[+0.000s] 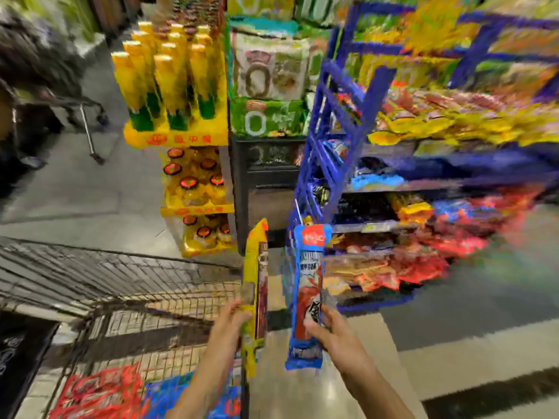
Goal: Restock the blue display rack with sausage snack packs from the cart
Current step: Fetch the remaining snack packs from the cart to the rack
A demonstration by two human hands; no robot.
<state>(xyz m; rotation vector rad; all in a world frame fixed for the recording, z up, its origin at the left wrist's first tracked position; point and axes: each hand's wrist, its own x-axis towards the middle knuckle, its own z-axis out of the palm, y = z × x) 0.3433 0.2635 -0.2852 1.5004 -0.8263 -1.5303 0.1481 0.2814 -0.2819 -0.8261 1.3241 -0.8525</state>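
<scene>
Head view: 2 long packs, a yellow plastic sausage pack (pixel 255 285) gripped in the left hand (pixel 233 320) and a blue plastic sausage pack (pixel 308 294) gripped in the right hand (pixel 331 332), are best kept upright and carried right to the blue metal display rack (pixel 329 122), then matched by colour.

Glossy plastic film on the blue sausage pack (pixel 307 293) and the yellow sausage pack (pixel 255 293). Cart (pixel 121 276) is bare metal wire, dull grey. Rack (pixel 338 122) shows blue painted metal bars. Floor (pixel 320 388) polished, smooth, catching glare.
</scene>
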